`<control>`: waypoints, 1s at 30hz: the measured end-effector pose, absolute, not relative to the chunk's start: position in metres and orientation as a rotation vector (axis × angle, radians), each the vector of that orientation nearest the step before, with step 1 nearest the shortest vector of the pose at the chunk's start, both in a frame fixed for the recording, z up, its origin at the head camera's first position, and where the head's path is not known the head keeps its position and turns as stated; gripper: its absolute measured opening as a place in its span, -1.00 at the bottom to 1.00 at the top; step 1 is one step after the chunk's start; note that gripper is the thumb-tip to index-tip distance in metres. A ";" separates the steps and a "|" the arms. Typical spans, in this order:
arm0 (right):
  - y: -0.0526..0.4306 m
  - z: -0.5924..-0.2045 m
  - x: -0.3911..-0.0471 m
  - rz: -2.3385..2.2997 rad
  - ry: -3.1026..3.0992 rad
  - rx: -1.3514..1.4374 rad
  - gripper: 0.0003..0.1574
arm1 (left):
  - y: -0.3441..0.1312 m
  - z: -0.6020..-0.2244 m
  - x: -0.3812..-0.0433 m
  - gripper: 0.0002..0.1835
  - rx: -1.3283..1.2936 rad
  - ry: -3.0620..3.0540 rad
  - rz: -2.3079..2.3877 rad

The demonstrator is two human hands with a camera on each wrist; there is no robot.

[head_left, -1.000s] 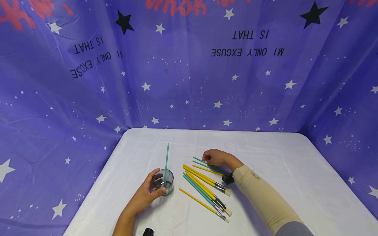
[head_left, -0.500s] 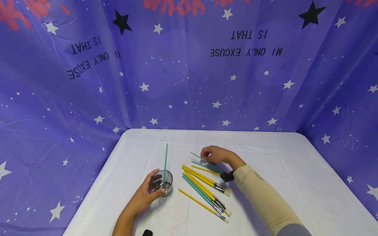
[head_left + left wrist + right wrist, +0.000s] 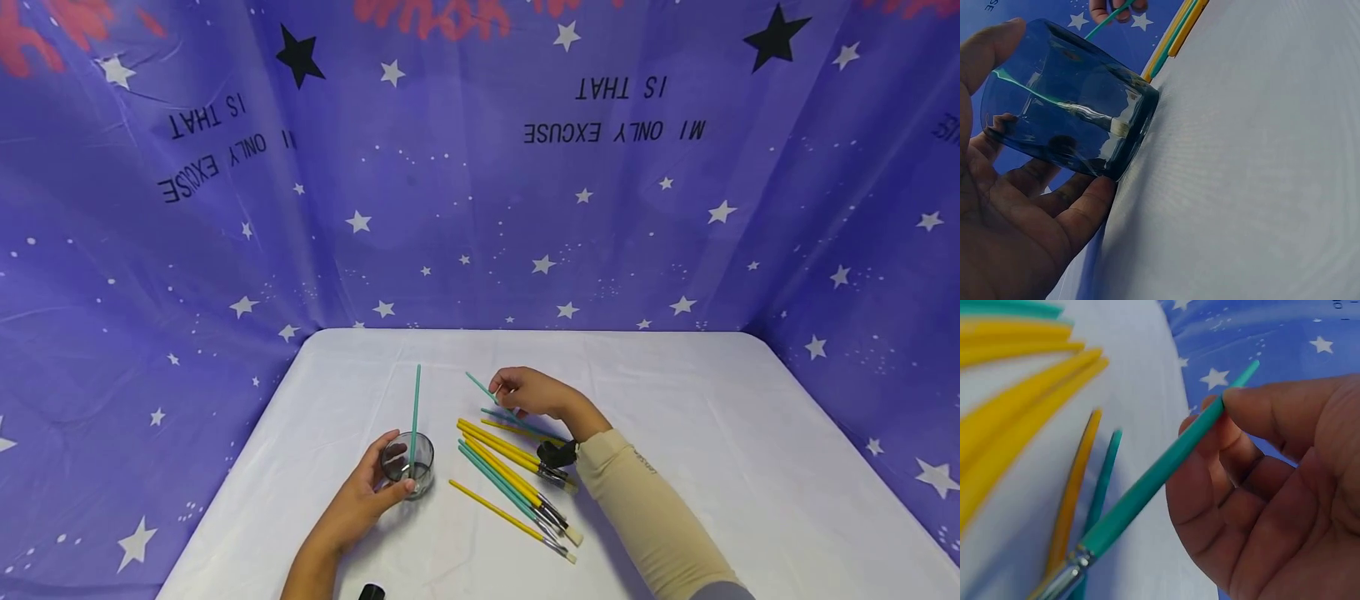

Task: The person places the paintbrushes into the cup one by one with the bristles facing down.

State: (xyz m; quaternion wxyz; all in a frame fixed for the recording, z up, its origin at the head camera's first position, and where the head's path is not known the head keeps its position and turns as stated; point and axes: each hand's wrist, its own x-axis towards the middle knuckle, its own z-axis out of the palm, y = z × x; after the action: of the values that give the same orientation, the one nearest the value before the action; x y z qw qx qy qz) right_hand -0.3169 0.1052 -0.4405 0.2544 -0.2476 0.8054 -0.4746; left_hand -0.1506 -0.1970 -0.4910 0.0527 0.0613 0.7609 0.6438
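Observation:
My left hand (image 3: 367,492) grips a clear smoky drinking glass (image 3: 423,468) on the left half of the table, thumb on one side and fingers on the other. A teal paintbrush (image 3: 416,404) leans in that glass, handle up; its pale bristles show near the bottom in the left wrist view. Between thumb and fingertips, my right hand (image 3: 534,392) pinches a second teal paintbrush (image 3: 1157,481) by its handle. This one slants, ferrule end lower, and its bristles are out of frame. Just below it lie a thin teal paintbrush (image 3: 1107,472) and a thin yellow paintbrush (image 3: 1079,475).
Several yellow paintbrushes (image 3: 498,444) and teal paintbrushes (image 3: 495,477) lie fanned in front of the right hand, bristles toward me. A lone yellow paintbrush (image 3: 495,510) lies nearest. The white table (image 3: 675,392) ends at a purple star-printed curtain (image 3: 480,208).
My right hand has lifted the teal paintbrush off the table and moved it left, toward the glass. The left hand keeps its hold on the glass; the view has shifted slightly.

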 end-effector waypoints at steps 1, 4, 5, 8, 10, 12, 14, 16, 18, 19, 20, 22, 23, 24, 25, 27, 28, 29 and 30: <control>0.103 -0.441 -0.316 -1.324 2.171 -0.655 -0.75 | -0.197 -0.491 -0.151 -0.10 0.188 2.311 1.960; 0.098 -0.441 -0.312 -1.418 2.145 -0.607 -0.78 | -0.197 -0.492 -0.151 -0.10 0.190 2.303 1.973; 0.096 -0.441 -0.311 -1.450 2.136 -0.591 -0.79 | -0.197 -0.492 -0.152 -0.10 0.195 2.302 1.975; 0.091 -0.441 -0.306 -1.515 2.131 -0.556 -0.80 | -0.197 -0.492 -0.152 -0.11 0.206 2.299 1.979; 0.087 -0.442 -0.304 -1.555 2.121 -0.534 -0.81 | -0.196 -0.493 -0.152 -0.12 0.223 2.298 1.981; 0.084 -0.442 -0.301 -1.585 2.106 -0.517 -0.78 | -0.196 -0.492 -0.152 -0.12 0.226 2.296 1.979; 0.080 -0.441 -0.298 -1.623 2.090 -0.497 -0.76 | -0.196 -0.492 -0.152 -0.11 0.221 2.296 1.979; 0.076 -0.439 -0.295 -1.668 2.076 -0.481 -0.76 | -0.197 -0.492 -0.152 -0.11 0.205 2.296 1.980; 0.071 -0.436 -0.293 -1.719 2.069 -0.465 -0.77 | -0.198 -0.492 -0.152 -0.10 0.190 2.292 1.978; 0.069 -0.435 -0.291 -1.746 2.064 -0.455 -0.78 | -0.199 -0.492 -0.153 -0.10 0.185 2.294 1.975; 0.066 -0.433 -0.290 -1.772 2.058 -0.446 -0.78 | -0.199 -0.492 -0.153 -0.09 0.183 2.295 1.975; 0.062 -0.431 -0.287 -1.819 2.048 -0.424 -0.79 | -0.200 -0.492 -0.153 -0.09 0.184 2.298 1.969; 0.060 -0.430 -0.285 -1.840 2.047 -0.416 -0.79 | -0.200 -0.492 -0.153 -0.09 0.181 2.302 1.964; 0.058 -0.429 -0.284 -1.859 2.044 -0.411 -0.79 | -0.201 -0.492 -0.153 -0.09 0.181 2.305 1.962; 0.056 -0.429 -0.282 -1.875 2.044 -0.400 -0.79 | -0.201 -0.492 -0.153 -0.09 0.179 2.310 1.961; 0.053 -0.429 -0.279 -1.905 2.048 -0.386 -0.79 | -0.200 -0.492 -0.153 -0.09 0.179 2.307 1.964; 0.052 -0.429 -0.277 -1.921 2.052 -0.378 -0.78 | -0.200 -0.492 -0.152 -0.10 0.181 2.304 1.965; 0.051 -0.430 -0.275 -1.935 2.057 -0.377 -0.78 | -0.199 -0.492 -0.152 -0.10 0.189 2.303 1.969; 0.050 -0.430 -0.273 -1.949 2.060 -0.376 -0.78 | -0.199 -0.492 -0.152 -0.11 0.198 2.299 1.976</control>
State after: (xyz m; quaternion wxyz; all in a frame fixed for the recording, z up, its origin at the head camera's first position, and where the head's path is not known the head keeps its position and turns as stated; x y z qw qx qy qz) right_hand -0.2734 0.0497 -0.4303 0.1400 -0.1302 0.7129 -0.6747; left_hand -0.1521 -0.1990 -0.4919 0.0520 0.0651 0.7558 0.6495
